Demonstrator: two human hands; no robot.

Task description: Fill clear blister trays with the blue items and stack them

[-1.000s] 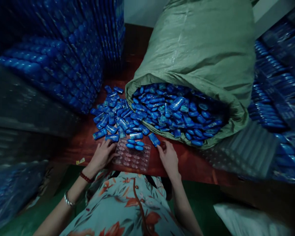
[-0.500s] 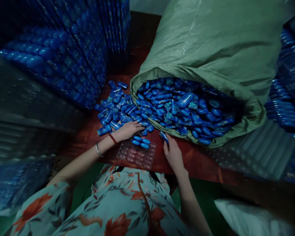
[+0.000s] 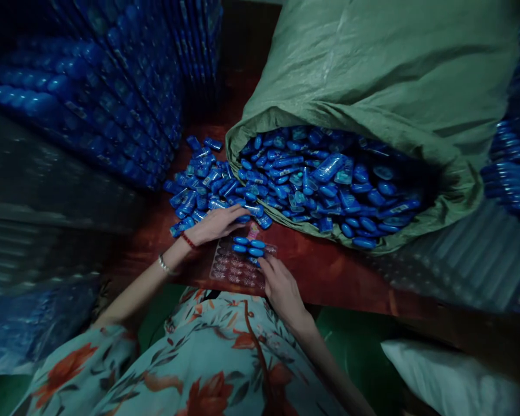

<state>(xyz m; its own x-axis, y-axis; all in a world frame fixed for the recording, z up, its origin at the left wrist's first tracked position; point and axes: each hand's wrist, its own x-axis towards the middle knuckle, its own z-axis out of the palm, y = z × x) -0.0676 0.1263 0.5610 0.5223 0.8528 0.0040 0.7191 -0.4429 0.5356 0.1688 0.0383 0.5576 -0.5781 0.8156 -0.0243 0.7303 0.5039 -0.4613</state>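
On the table in front of me lies a clear plastic tray [image 3: 234,268] with rows of moulded hollows. Several small blue bottles [image 3: 248,245] sit at its far end. My right hand [image 3: 281,283] is over the tray's right side, fingers closed on another small blue bottle [image 3: 253,262] held low at the hollows beside those bottles. My left hand [image 3: 216,225] reaches over the near edge of a loose pile of blue bottles [image 3: 203,179], its fingers stretched out and touching them. What lies under the left fingertips is partly hidden.
A big green woven sack [image 3: 364,63] lies with its mouth towards me, full of blue bottles. Tall stacks of filled trays [image 3: 112,92] stand at the left, with grey tray stacks [image 3: 39,167] nearer. More empty trays [image 3: 468,260] lie at the right, and a white bag [image 3: 442,375] sits below.
My right hand has moved left from beside the tray onto it, bringing its blue bottle along. My left hand has shifted slightly left and away from me, fingers straighter. The view has tilted slightly.
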